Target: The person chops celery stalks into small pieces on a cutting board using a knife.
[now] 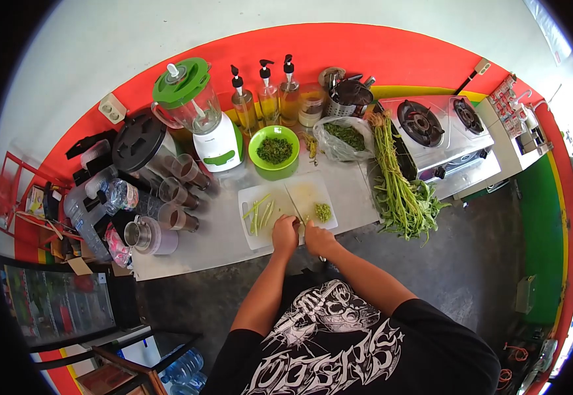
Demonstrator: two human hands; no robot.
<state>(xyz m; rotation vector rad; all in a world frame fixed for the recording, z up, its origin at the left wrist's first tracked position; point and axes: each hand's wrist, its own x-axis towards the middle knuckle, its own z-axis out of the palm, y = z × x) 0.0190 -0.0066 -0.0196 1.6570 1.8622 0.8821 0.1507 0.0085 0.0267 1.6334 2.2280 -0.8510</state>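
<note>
A white cutting board [257, 241] lies near the front edge of the metal table. My right hand [319, 239] is closed around a knife [295, 197], its blade pointing away across the board. Close beside it, my left hand [286, 233] is curled with fingertips near the blade; what it pinches is hidden. Long green bean pods [261, 213] rest on the board's left part. A small pile of chopped green beans [323, 212] sits right of the blade, with small green bits between my hands.
Behind the board stand a green bowl [274, 166] of chopped greens, a blender [215, 141] and several pump bottles [268, 99]. Cups [180, 216] line the left. At right are a bag of greens [344, 139], leafy stalks [395, 178] and a gas stove [441, 138].
</note>
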